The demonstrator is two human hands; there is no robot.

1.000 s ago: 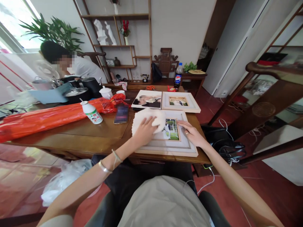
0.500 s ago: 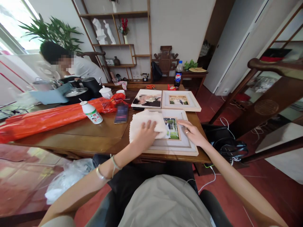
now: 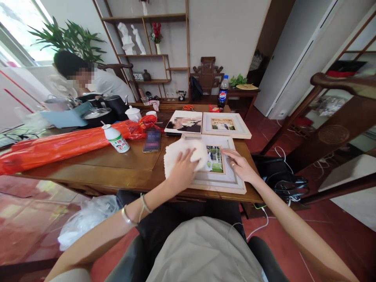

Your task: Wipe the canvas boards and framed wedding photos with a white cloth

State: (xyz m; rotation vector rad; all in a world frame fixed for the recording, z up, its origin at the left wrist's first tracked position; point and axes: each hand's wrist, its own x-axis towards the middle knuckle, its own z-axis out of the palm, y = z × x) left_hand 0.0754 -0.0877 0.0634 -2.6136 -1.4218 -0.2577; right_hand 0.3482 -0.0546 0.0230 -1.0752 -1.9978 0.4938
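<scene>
On the near part of the table a white picture frame (image 3: 237, 184) lies flat, a small photo (image 3: 215, 158) of a person outdoors in its middle. My left hand (image 3: 183, 168) has a white cloth (image 3: 173, 150) under its fingers, some of it bunched towards the thumb, and presses it onto the frame's left side. The cloth covers that side and the photo's left edge. My right hand (image 3: 239, 166), fingers stretched out and a ring on one, rests flat on the frame's right border beside the photo.
Behind lie a second framed photo (image 3: 246, 131) and a photo panel (image 3: 170, 127). To the left are a phone (image 3: 152, 141), a white bottle (image 3: 117, 139) and a long red-wrapped bundle (image 3: 67, 143). A cola bottle (image 3: 222, 94) stands at the back. Another person (image 3: 108, 84) sits at far left.
My left hand and the cloth have shifted slightly to the right over the frame, and the cloth is more bunched. My right hand stays on the frame's right border.
</scene>
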